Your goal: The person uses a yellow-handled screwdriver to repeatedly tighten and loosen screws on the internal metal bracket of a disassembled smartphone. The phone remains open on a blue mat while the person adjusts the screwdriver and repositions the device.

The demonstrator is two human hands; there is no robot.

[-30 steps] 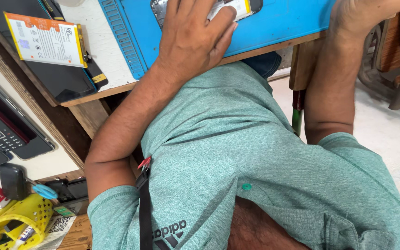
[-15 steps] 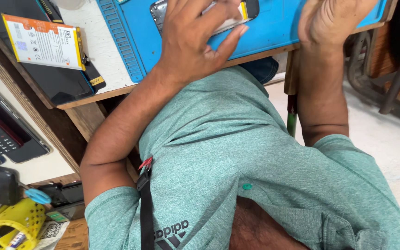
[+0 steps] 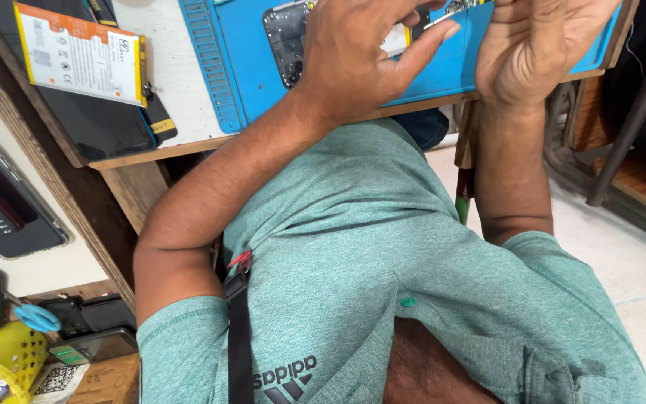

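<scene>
Phone (image 3: 287,41), opened up with its dark insides showing, lies flat on the blue mat (image 3: 480,63) near the front edge of the counter (image 3: 181,97), and my left hand (image 3: 360,56) arches over it with the fingers bent down around it, so most of it is hidden; whether that grip actually presses on the phone I cannot tell. My right hand (image 3: 536,45) stands just beside, palm turned toward me, fingers curled up out of the top of the view, and a slim tool or strip (image 3: 454,9) shows between the two hands, though I cannot tell which grip has it or whether it is pinched at all. A flat battery pack (image 3: 80,52) with an orange band rests well apart to the left on a dark sheet. I judge this to be the middle of work inside the open phone, steadying with one hand; the next move calls for a fine, steady touch
</scene>
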